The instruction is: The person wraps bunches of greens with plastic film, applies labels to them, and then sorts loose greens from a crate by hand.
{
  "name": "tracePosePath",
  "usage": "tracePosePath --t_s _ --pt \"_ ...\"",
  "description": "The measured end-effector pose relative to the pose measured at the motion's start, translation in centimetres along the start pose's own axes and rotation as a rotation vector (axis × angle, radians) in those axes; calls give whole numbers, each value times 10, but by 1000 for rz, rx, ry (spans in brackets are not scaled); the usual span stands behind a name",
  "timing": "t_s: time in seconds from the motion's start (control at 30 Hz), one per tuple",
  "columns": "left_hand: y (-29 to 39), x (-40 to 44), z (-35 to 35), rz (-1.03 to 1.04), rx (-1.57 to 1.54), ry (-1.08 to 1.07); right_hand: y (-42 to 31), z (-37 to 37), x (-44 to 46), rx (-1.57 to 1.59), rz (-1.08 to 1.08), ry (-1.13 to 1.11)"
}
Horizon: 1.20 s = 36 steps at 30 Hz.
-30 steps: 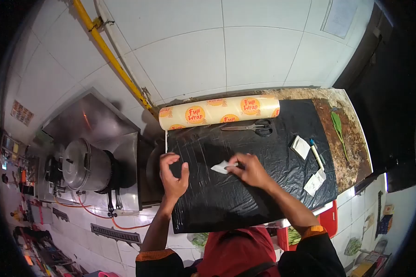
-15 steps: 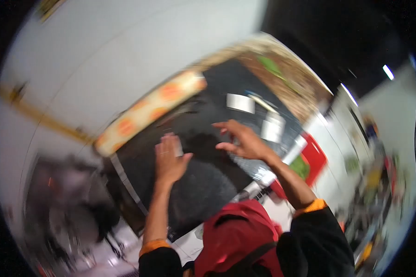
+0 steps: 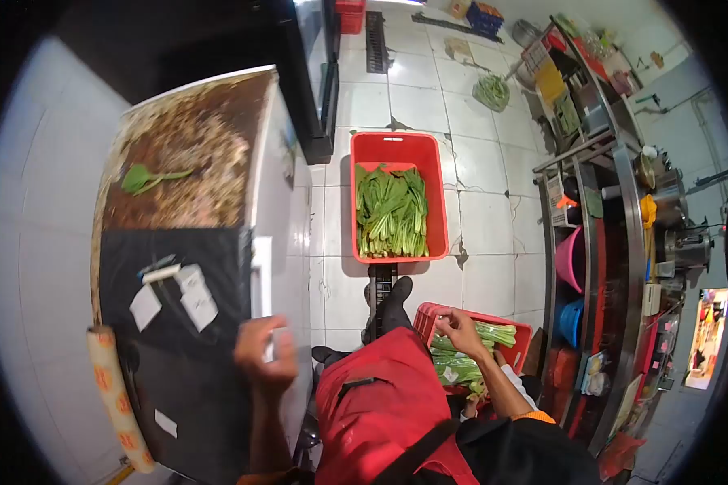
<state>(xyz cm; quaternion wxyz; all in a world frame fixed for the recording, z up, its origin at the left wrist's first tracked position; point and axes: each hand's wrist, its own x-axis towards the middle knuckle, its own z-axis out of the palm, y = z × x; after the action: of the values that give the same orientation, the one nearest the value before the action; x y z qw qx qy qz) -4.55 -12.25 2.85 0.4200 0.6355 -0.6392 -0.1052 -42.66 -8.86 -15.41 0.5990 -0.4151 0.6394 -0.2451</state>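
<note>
My left hand [image 3: 267, 353], blurred and with bent fingers, is at the right edge of the black-covered top [image 3: 194, 388]; whether it grips anything is unclear. Loosely curled, my right hand [image 3: 459, 330] is over a red crate [image 3: 522, 333] holding wrapped greens [image 3: 493, 333], with nothing visible between its fingertips. One small white slip [image 3: 166, 423] lies on the black cover. Farther up are white papers [image 3: 196, 297] and a pale marker [image 3: 162, 274].
Leafy greens [image 3: 392, 210] fill another red crate [image 3: 440, 198] on the tiled floor. A plastic wrap roll [image 3: 118, 396] lies along the left edge. Another person's white sleeve [image 3: 519, 385] shows beside the lower crate. Metal shelving [image 3: 635, 210] stands at right.
The view has swung right, bringing both red crates and the shelving into sight. My left hand is off the small slip and at the edge; my right hand is now over the lower crate.
</note>
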Motion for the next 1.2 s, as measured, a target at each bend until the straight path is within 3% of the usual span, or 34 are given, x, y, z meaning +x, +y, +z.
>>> tracePosePath --t_s 0.03,0.13,0.23,0.27,0.37,0.4,0.43,0.5,0.57,0.63,0.73,0.87,0.93,0.97,1.03,1.07,1.1,1.17,1.2 --pt "6 14 45 44 -4 -109 11 -12 18 21 13 0" --pt "-17 35 182 -230 -105 -181 51 -36 96 108 -38 171" --pt "-101 17 319 -483 -272 -386 79 -41 172 200 70 222" --pt "-128 10 365 -652 -349 -460 79 -37 194 294 -5 209" --pt "-210 -33 482 -1035 -464 -627 116 -25 259 342 144 199" --pt "-271 -73 528 -838 -386 -718 117 -26 275 325 233 178" --pt "-283 -81 551 -861 -379 -737 135 -24 295 327 263 179" --pt "-299 -78 604 -640 43 -716 178 -19 331 313 177 138" --pt "-335 -84 654 -518 29 -777 201 -19 370 317 225 141" --pt "-369 -99 700 -398 3 -630 241 -13 411 252 146 185" --pt "-383 -91 725 -512 125 -706 287 -7 474 70 114 208" --pt "-398 -70 727 -438 170 -880 300 -16 538 -259 148 311" --pt "-404 -51 726 -449 273 -1198 304 -19 562 -626 80 582" --pt "-398 -38 722 -429 272 -1182 305 -21 571 -621 63 601" --pt "-377 -20 704 -1032 -419 -1150 308 -32 581 -640 207 457" --pt "-361 -16 696 -1128 -569 -1007 314 -35 590 -459 312 396" --pt "-353 -5 686 -1101 -576 -997 321 -35 595 -456 287 411" --pt "-340 11 668 -1321 -851 -1117 330 -31 600 -504 174 551" --pt "-332 13 660 -1287 -856 -1118 329 -37 603 -517 296 455"
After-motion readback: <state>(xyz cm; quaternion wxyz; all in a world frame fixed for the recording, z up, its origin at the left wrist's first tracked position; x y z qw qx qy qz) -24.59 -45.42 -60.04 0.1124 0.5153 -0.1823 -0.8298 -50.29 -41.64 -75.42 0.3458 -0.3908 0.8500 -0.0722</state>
